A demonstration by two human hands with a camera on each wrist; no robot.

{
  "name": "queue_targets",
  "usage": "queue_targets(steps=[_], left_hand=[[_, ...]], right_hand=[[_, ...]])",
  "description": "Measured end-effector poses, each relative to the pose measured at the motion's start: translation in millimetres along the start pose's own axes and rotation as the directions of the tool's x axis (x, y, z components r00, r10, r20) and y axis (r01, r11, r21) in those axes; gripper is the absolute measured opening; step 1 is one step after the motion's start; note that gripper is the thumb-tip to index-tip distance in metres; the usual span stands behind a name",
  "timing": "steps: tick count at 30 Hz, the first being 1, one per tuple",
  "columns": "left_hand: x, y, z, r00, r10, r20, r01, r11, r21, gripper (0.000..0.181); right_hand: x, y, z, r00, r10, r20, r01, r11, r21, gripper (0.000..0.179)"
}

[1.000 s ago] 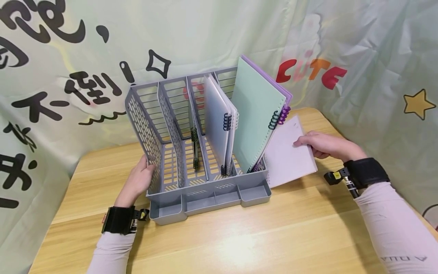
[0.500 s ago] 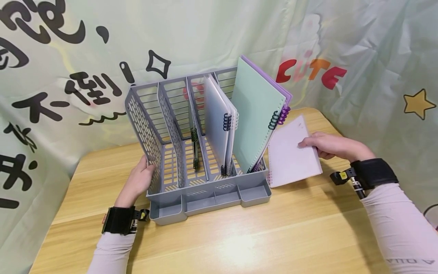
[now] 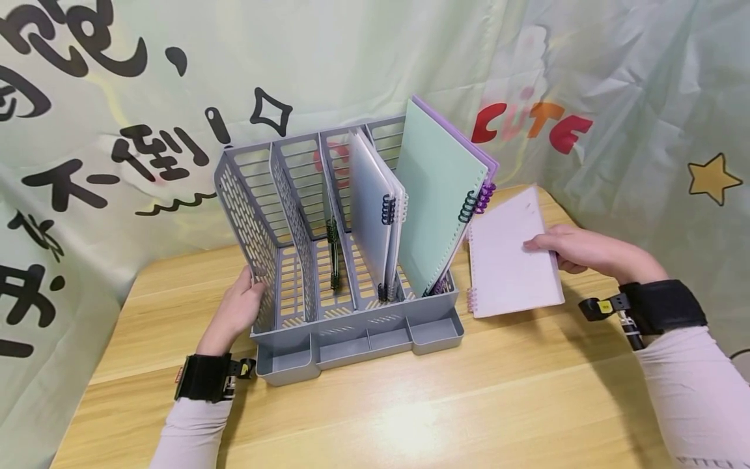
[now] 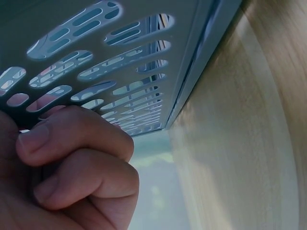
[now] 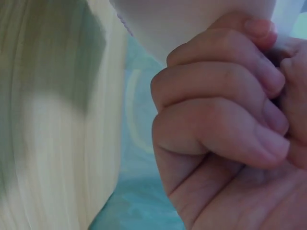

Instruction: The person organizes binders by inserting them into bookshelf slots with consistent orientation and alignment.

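My right hand [image 3: 583,251] pinches the outer edge of a pale notebook [image 3: 510,267] with pink binding rings, held tilted to the right of the grey desk file rack [image 3: 357,322]. In the right wrist view, the curled fingers [image 5: 216,129] sit below the notebook's pale cover [image 5: 177,24]. My left hand [image 3: 234,309] grips the perforated left side wall of the rack, thumb on the inner face. The left wrist view shows curled fingers [image 4: 86,143] against that slotted wall [image 4: 96,72]. A mint-green notebook [image 3: 439,195] and a purple notebook [image 3: 492,163] lean in the rack's rightmost slot.
Clear-covered notebooks [image 3: 375,215] stand in the rack's third slot, and a thin dark-ringed notebook [image 3: 334,254] in the second. Small open trays [image 3: 363,345] run along the rack's front. The wooden table [image 3: 375,417] backs onto a printed curtain [image 3: 351,58].
My right hand has drawn the pale notebook rightward, away from the rack's side, so more of its ringed edge shows. The left hand and the rack stay in place.
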State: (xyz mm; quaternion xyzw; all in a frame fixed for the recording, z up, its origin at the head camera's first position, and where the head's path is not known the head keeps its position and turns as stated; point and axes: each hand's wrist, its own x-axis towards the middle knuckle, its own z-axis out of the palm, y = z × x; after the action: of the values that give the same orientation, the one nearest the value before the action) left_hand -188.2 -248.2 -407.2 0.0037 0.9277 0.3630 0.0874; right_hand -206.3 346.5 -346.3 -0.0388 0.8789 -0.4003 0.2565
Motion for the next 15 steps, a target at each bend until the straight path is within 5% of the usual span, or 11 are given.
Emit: queue_targets(steps=[15], left_hand=[[-1.6,3.1,-1.5,1.0,-0.007,0.01,0.006,0.999,0.041,0.066]], right_hand=[[-38.6,-4,-2,0.994,-0.027,-0.102,0.029,0.999,0.018,0.044]])
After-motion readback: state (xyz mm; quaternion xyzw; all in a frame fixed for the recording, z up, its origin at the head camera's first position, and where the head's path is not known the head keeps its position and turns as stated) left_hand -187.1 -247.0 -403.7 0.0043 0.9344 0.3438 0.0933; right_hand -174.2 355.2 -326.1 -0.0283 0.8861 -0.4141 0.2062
